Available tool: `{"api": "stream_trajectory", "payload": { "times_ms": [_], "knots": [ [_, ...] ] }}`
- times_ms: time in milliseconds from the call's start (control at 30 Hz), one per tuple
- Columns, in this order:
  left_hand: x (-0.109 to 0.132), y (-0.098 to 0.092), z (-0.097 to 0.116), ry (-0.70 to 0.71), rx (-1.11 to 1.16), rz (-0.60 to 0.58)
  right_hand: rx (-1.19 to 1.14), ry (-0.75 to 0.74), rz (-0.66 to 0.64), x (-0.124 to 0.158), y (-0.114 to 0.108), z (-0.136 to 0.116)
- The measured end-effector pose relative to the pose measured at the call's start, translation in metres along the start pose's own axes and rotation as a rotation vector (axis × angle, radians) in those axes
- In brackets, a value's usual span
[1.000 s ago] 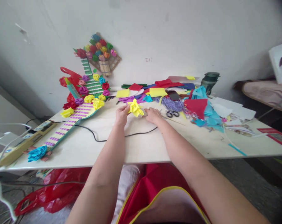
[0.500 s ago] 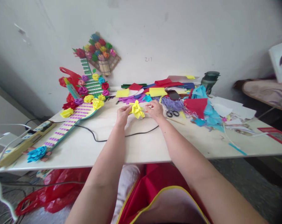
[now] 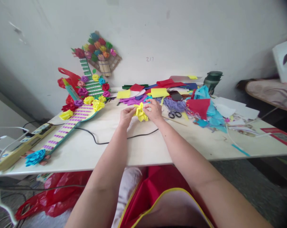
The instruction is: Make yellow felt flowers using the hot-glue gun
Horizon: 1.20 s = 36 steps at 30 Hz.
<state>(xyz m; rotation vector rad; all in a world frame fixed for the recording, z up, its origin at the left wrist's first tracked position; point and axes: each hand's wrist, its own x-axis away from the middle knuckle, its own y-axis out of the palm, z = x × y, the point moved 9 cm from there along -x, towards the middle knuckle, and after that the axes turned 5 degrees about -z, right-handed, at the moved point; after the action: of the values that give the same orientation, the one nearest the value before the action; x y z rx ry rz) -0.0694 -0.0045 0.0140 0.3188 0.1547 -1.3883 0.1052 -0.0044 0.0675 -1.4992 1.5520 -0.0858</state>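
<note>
A yellow paper flower (image 3: 140,112) is held just above the pale table (image 3: 143,145) between both my hands. My left hand (image 3: 126,116) pinches its left side. My right hand (image 3: 153,109) closes its fingers on the flower's right side. Behind the hands lies a heap of coloured paper sheets (image 3: 157,92), and a pair of black-handled scissors (image 3: 174,114) rests just right of my right hand.
A long green and purple striped craft piece (image 3: 69,125) with paper flowers leans up the wall at left. A black cable (image 3: 98,139) crosses the table. Blue and red paper scraps (image 3: 205,109), a dark bottle (image 3: 212,80) and a power strip (image 3: 27,142) are nearby.
My right hand rose from the table and came left onto the yellow flower. The flower stayed in my left hand, lifted slightly.
</note>
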Motion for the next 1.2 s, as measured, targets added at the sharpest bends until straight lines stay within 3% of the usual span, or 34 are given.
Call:
{"api": "stream_trajectory", "payload": {
  "times_ms": [433, 1000, 1133, 1200],
  "knots": [
    [0.0, 0.006, 0.004, 0.019, -0.052, -0.033, -0.031, -0.001, 0.089, -0.001, 0.001, 0.004],
    [0.001, 0.009, 0.003, 0.007, -0.018, -0.053, 0.019, -0.028, 0.047, -0.001, 0.0, -0.002],
    [0.0, 0.001, 0.004, 0.024, -0.005, 0.002, 0.117, 0.041, 0.057, -0.004, -0.017, 0.009],
    [-0.001, -0.004, 0.003, 0.029, 0.012, 0.029, 0.212, 0.14, -0.015, -0.006, -0.022, 0.025]
  ]
}}
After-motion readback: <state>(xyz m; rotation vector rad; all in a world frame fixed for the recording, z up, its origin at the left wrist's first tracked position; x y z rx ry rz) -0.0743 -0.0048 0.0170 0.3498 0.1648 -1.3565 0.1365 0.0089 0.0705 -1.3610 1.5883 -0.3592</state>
